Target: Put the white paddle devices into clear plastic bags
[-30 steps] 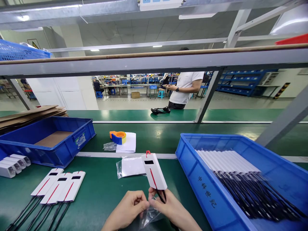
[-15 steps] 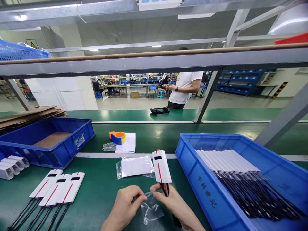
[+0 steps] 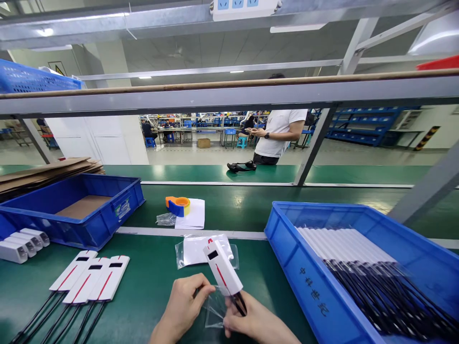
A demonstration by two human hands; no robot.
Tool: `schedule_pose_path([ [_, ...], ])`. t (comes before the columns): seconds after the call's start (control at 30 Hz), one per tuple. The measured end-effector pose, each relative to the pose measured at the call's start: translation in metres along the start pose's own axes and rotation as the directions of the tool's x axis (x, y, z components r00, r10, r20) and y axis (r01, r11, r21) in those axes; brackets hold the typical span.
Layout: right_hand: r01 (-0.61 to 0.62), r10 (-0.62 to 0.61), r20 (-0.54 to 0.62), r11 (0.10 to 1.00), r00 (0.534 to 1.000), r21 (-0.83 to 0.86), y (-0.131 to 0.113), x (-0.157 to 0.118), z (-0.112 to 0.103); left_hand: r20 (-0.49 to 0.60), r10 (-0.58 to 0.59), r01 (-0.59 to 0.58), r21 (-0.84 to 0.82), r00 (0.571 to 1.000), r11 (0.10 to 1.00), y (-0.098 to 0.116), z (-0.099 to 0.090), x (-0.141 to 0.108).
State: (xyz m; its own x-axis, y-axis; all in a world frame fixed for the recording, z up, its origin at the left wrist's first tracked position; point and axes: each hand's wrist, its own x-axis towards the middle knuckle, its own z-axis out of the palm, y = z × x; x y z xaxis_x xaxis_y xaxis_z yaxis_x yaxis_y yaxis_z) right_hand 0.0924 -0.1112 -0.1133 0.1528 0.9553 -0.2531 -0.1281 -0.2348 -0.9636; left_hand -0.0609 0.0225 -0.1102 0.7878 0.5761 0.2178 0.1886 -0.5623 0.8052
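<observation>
Device: white, flat, elongated; dark window near upper end, red stripe lengthwise, red tip. Raised, tilted, top leaning left. Black leads leave lower end, gripped in right hand. Bag: clear, thin, creased; hangs between hands, edge pinched by left hand. Overlaps device's lower end in view; contact unclear.
</observation>
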Motion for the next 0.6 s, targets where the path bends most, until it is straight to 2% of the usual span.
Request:
schedule_pose_path([
  [0.07, 0.039, -0.040, -0.018, 0.998, 0.999, -0.056, -0.002, -0.001, -0.005, 0.011, -0.068, 0.069, -0.075, 0.998, 0.995, 0.001, -0.004, 0.001],
  [0.17, 0.099, -0.161, -0.158, 0.935, 0.974, -0.339, -0.004, -0.001, -0.014, 0.016, -0.126, 0.127, -0.175, 0.992, 0.976, 0.000, -0.012, 0.002],
  [0.23, 0.068, -0.235, -0.258, 0.848, 0.937, -0.525, -0.003, 0.000, -0.019, 0.006, -0.147, 0.144, -0.228, 0.989, 0.963, -0.002, -0.018, 0.003],
  [0.37, -0.001, -0.337, -0.365, 0.733, 0.868, -0.680, 0.008, -0.004, -0.023, -0.005, -0.170, 0.159, -0.340, 0.985, 0.927, -0.010, -0.028, 0.006],
  [0.43, 0.015, -0.468, -0.373, 0.639, 0.801, -0.769, 0.016, -0.010, -0.023, -0.007, -0.176, 0.160, -0.383, 0.984, 0.910, -0.012, -0.033, 0.006],
  [0.5, 0.052, -0.604, -0.330, 0.526, 0.725, -0.849, 0.023, -0.018, -0.023, -0.007, -0.185, 0.165, -0.413, 0.983, 0.896, -0.012, -0.037, 0.006],
  [0.6, 0.079, -0.702, -0.250, 0.400, 0.667, -0.913, 0.030, -0.033, -0.024, -0.028, -0.208, 0.171, -0.465, 0.978, 0.869, -0.012, -0.043, 0.004],
])
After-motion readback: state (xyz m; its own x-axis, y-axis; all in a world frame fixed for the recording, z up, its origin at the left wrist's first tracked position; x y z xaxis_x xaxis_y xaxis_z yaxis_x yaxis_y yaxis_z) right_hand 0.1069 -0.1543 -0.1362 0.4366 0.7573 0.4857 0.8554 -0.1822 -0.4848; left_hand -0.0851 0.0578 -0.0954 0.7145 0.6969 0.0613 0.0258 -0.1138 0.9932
